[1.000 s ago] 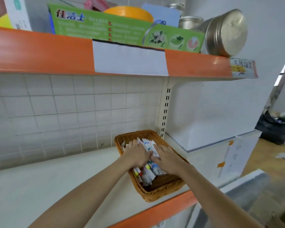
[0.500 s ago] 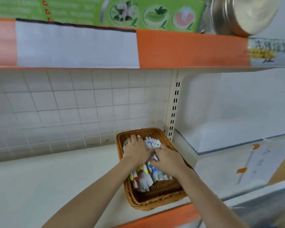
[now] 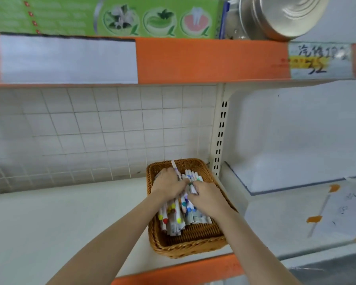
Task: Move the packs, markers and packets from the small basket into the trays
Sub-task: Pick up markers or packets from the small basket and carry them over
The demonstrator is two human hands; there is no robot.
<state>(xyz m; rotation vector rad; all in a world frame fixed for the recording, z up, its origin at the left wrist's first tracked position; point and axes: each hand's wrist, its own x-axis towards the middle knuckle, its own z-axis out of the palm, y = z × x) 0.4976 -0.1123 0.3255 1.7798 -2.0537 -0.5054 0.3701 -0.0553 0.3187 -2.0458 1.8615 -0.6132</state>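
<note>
Wicker, brown and tightly woven, makes up the small basket (image 3: 188, 242) that sits at about five o'clock from the picture's centre, on the white lower shelf (image 3: 60, 219) close to its orange front edge. Inside it we see a heap of white markers (image 3: 174, 220) with coloured dots and caps, lying lengthwise, their near ends toward six o'clock. Both of our hands are down in the basket on top of that heap. Our left hand (image 3: 168, 183) lies at the heap's ten o'clock side, fingers curled over several markers, and one pale marker sticks up past its knuckles toward twelve o'clock. Our right hand (image 3: 208, 195) lies at the two o'clock side, fingers bent round a few markers near the far ends; we cannot tell how many either hand actually holds. The two hands nearly touch in the middle. Among the markers at five o'clock some printed wrapping shows, too blurred to name. At twelve o'clock the upper shelf's orange edge (image 3: 212, 60) carries a white paper strip (image 3: 68, 58) and a handwritten price label (image 3: 319, 60). Above it stand a green box (image 3: 115, 16) and a metal tin (image 3: 280, 15).
</note>
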